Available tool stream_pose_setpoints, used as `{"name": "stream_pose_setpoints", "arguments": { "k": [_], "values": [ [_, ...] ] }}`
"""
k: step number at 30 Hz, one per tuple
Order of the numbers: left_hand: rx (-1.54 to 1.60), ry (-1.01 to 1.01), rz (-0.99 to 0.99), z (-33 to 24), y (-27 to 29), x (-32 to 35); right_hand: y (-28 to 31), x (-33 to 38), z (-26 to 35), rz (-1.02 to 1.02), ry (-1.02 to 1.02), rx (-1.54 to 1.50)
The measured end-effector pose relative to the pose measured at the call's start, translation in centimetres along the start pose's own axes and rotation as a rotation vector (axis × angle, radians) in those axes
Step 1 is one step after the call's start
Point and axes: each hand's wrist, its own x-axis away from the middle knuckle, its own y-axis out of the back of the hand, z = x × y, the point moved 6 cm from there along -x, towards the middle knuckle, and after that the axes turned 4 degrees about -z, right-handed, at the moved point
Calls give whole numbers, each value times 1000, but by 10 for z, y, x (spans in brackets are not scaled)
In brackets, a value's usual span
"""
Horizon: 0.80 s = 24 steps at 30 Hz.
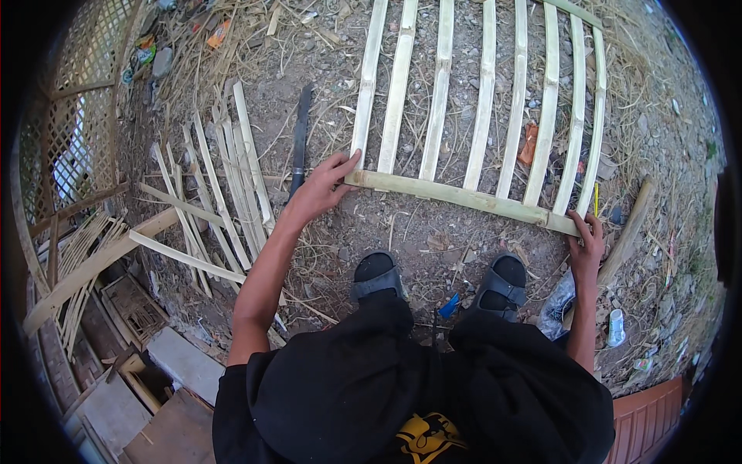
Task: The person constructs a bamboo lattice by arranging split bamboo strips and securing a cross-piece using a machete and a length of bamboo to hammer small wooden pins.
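A row of several pale split-bamboo slats [481, 100] lies on the dirt, running away from me with gaps between them. One bamboo crosspiece [464, 199] spans their near ends, lying over them. My left hand [326, 185] grips its left end, with the fingers on the corner beside the leftmost slat. At the right end, my right hand [587, 241] holds the crosspiece between thumb and fingers. A second crosspiece [573, 11] shows in part at the far ends. Just left of my left hand rests a long dark-bladed knife [301, 139].
Loose bamboo strips [224, 182] are heaped on the left, near a woven lattice panel [81, 124] and boards [185, 362]. My sandalled feet [377, 277] stand close behind the crosspiece. A wooden pole [630, 228] and a plastic cup [616, 329] lie at right.
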Motion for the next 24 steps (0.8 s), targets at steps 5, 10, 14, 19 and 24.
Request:
{"name": "stream_pose_setpoints", "arguments": {
  "k": [5,10,14,19,24],
  "values": [
    [32,23,-21,-2,3,-1,-1,0,0,-13,13,12],
    [42,-17,-112,3,2,2,-2,-1,-1,-11,14,13],
    [92,53,-91,3,2,0,-2,-1,-3,-11,33,29],
    [24,53,-51,-1,7,-7,-2,-1,-2,-22,21,46],
    [148,154,9,16,8,-10,-2,-3,1,-1,11,21]
  ]
}}
